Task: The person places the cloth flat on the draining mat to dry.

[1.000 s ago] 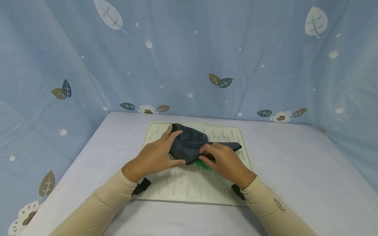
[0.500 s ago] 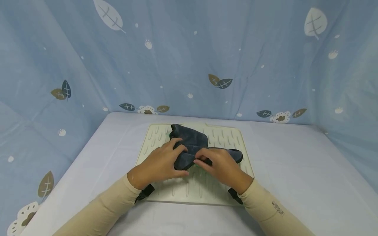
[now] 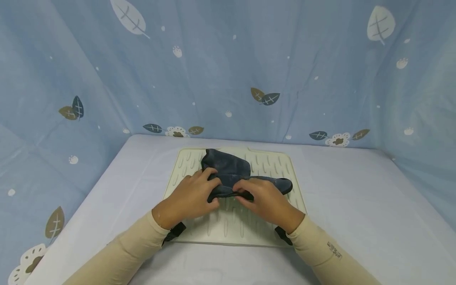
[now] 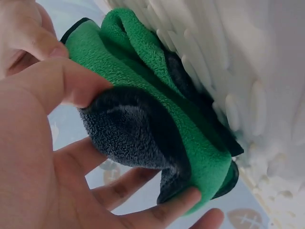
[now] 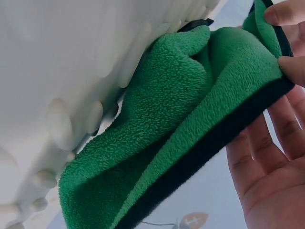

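A two-sided microfiber towel (image 3: pixel 228 164), dark grey on one face with black edging, is bunched over the pale ridged mat. Its green fleecy face (image 4: pixel 138 81) shows in both wrist views. My left hand (image 3: pixel 192 195) grips the near left part, fingers over the grey face and thumb on the near edge. Beside it, my right hand (image 3: pixel 270 202) pinches the near edge around the middle between thumb and fingers. A rounded grey flap sticks out beyond the right hand. The towel's underside is hidden in the head view.
The cream mat (image 3: pixel 228 231) with raised ridges lies on a white-covered table (image 3: pixel 356 198). A blue leaf-print curtain (image 3: pixel 213 71) hangs behind and at both sides. Dark straps sit below both wrists.
My left hand has come down from the towel's upper left corner to its near edge, and its thumb has drawn in. The near edge is gathered upward; the green under it no longer shows.
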The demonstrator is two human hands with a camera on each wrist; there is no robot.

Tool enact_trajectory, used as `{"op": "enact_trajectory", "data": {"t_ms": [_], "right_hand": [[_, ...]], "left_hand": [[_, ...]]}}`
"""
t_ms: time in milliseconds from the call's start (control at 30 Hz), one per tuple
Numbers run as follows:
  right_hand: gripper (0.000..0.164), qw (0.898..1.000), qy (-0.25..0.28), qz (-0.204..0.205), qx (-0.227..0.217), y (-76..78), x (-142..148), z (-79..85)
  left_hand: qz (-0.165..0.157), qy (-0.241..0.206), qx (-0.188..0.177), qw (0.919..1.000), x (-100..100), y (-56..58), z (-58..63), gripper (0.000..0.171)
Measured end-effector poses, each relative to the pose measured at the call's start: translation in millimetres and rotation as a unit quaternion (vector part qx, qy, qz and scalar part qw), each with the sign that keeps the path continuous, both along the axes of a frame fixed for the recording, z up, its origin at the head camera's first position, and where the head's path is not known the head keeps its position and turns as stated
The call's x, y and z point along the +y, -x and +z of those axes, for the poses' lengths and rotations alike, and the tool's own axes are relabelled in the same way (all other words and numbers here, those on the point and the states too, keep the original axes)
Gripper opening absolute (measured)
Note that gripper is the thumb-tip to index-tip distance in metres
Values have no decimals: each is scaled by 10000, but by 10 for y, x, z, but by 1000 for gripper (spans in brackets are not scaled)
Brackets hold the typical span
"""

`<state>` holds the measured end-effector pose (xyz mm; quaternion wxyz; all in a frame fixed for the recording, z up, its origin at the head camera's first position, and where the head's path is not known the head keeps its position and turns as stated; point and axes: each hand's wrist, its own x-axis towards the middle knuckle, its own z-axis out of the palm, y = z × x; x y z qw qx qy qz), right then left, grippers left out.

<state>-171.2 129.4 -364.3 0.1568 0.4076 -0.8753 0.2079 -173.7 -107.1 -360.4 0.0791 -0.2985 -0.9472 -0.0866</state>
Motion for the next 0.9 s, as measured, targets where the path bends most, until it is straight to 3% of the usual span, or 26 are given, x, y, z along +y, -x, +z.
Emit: {"op": "enact_trajectory", "data": {"t_ms": [133,400,633,800,900], "right_hand": [[25,9996,-209,-86,-147,4,12,-12],[23,9988,-368,-103,-293,13,28,-16],[20,9982,-516,-44,-298,7,16,7],[22,9974,-544,-68,-473,6,14,10],[25,9966,-600,-121,-554,11,23,18]], "left_hand": [[113,161,25,9998,-3,-11,24,37],[569,617,-423,9956,-6,-57,135,47],[60,671,243,9974,-40,-87,161,38],[-158,758,-114,9969,-73,-99,185,36],[-427,713,-99,9965,-93,-119,193,32]]}}
